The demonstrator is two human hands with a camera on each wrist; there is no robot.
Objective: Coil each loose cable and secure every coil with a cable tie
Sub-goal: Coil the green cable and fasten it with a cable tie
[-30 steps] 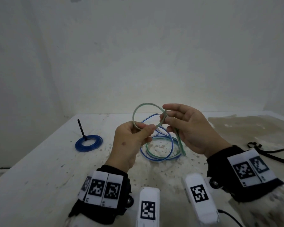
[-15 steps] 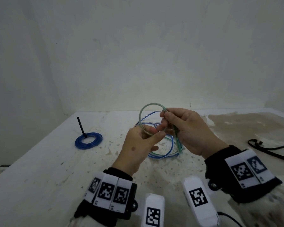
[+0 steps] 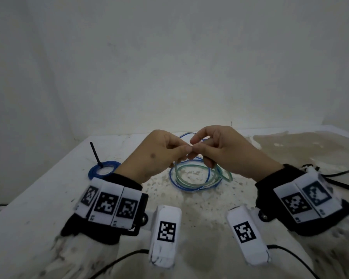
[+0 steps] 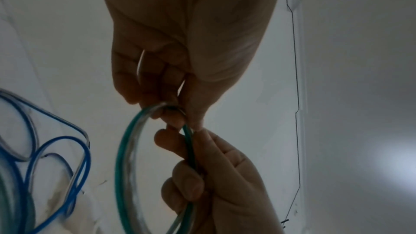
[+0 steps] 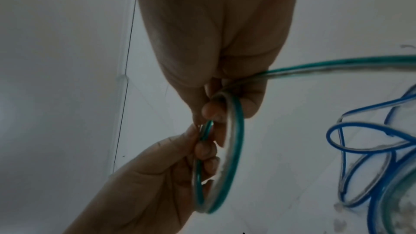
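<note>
The fingertips of the left hand are pinched on the green cable, thumb against forefinger, and the fingers of the right hand are curled round the same cable just beside them, so that the two thumbs meet tip to tip above the table. In the left wrist view a small loop of the green cable is seen gripped at its top by the left fingers, with the right hand's fingers closed on the strand directly below. In the right wrist view the loop is seen held between both hands, and a further length of the green cable is led away to the right from under the right fingers. The rest of the green cable lies in loose turns on the table beneath the hands, mixed with the loose blue cable. To the left, well apart from these, a coiled blue cable lies flat on the table, with a black cable tie standing up from it. At the right edge, spare black cable ties are seen on the table beyond the right wrist.
</note>
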